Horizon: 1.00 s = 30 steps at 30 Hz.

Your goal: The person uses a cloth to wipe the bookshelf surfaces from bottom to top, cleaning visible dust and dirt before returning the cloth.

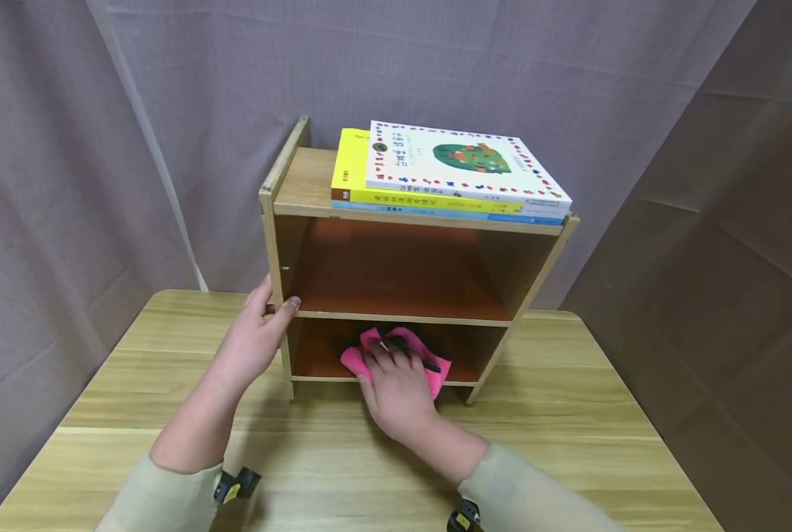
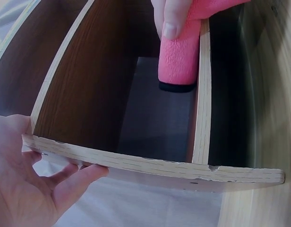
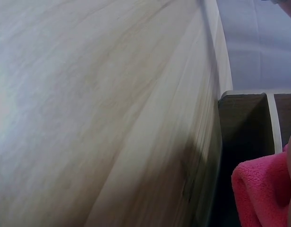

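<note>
A small wooden bookshelf [image 1: 403,318] with reddish-brown boards stands on the table. My left hand [image 1: 250,343] grips its left side panel [image 2: 150,163], thumb at the front edge and fingers along the outer face. Inside the lower compartment, my right hand [image 1: 399,395] holds a bunched pink cloth [image 1: 353,360] against the bottom board [image 1: 312,358]. Black trim runs along the cloth's edge, and in the left wrist view the cloth [image 2: 178,64] lies along that board with a thumb on top. The right wrist view catches only a fold of cloth [image 3: 261,189] and a sliver of the hand.
Books lie stacked on the shelf's top: a white one [image 1: 422,159] with a green picture, a yellow one [image 1: 349,159] and a blue one [image 1: 369,205] beneath. The wooden table [image 1: 542,451] extends around the shelf. Grey curtains [image 1: 236,74] hang behind.
</note>
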Tool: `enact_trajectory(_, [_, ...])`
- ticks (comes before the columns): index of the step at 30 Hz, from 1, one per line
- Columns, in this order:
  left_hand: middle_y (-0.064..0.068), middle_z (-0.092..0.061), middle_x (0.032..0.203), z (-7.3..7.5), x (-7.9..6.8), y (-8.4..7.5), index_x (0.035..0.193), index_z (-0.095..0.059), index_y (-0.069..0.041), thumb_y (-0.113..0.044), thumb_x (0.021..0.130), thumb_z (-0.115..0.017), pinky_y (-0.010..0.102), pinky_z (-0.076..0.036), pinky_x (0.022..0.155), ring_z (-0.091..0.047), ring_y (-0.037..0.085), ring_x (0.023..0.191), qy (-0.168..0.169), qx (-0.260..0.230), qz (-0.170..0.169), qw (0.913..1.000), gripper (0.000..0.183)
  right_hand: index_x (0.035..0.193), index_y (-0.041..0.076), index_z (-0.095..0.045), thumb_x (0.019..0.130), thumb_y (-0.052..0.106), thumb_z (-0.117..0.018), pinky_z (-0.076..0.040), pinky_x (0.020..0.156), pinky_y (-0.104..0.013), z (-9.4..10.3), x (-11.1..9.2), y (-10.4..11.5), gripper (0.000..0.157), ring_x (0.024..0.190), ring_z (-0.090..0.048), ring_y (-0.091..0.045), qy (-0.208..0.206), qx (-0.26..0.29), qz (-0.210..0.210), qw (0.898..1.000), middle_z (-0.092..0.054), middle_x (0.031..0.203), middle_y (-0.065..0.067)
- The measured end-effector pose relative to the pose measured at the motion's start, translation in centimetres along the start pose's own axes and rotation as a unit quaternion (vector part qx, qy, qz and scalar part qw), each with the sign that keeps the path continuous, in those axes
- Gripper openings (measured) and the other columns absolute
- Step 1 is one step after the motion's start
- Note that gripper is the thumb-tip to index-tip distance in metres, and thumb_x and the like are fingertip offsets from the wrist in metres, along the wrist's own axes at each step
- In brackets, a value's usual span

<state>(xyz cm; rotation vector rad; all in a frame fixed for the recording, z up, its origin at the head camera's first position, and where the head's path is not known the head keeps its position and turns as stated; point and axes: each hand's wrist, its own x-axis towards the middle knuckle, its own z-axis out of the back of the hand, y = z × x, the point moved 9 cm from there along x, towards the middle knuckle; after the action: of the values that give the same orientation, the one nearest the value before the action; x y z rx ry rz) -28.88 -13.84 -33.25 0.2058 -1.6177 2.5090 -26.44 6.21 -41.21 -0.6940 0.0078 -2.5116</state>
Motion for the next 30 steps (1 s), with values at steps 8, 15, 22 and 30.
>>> enact_trajectory(8, [0.012,-0.036,0.147,0.0,0.0,-0.1,0.156,-0.024,-0.043,-0.053,0.100,-0.049,0.041,-0.053,0.081,-0.048,0.032,0.121,0.003,-0.003,-0.004,1.0000,0.062,0.137,0.017,-0.060,0.105,0.040,-0.039,-0.036,0.103,-0.052,-0.4,0.6,1.1,0.045,0.132,-0.046,-0.026,0.008,-0.011,0.000,1.000,-0.053,0.144,-0.001])
enact_trajectory(15, [0.014,-0.036,0.146,0.1,0.0,-0.2,0.156,-0.025,-0.041,-0.052,0.100,-0.049,0.043,-0.053,0.082,-0.048,0.033,0.121,-0.001,-0.001,-0.007,1.0000,0.062,0.136,0.018,-0.061,0.105,0.041,-0.040,-0.037,0.102,-0.051,-0.4,1.1,2.3,0.044,0.131,-0.047,-0.025,0.002,-0.019,0.007,1.000,-0.054,0.142,0.000])
enact_trajectory(22, [0.016,-0.035,0.147,0.1,-0.1,-0.3,0.156,-0.026,-0.039,-0.049,0.101,-0.050,0.045,-0.053,0.083,-0.047,0.035,0.123,-0.002,-0.001,-0.007,1.0000,0.061,0.138,0.020,-0.059,0.105,0.043,-0.038,-0.035,0.104,-0.051,-0.8,1.7,3.3,0.045,0.134,-0.044,-0.024,0.024,-0.024,0.009,0.999,-0.052,0.145,0.002])
enact_trajectory(30, [0.015,-0.037,0.145,-0.1,0.0,-0.4,0.155,-0.030,-0.037,-0.046,0.102,-0.051,0.042,-0.054,0.080,-0.048,0.034,0.120,-0.003,-0.006,-0.012,0.9999,0.058,0.139,0.022,-0.059,0.105,0.044,-0.037,-0.033,0.107,-0.054,-0.7,2.4,4.4,0.046,0.132,-0.046,-0.024,0.033,-0.028,0.022,0.999,-0.052,0.145,0.002])
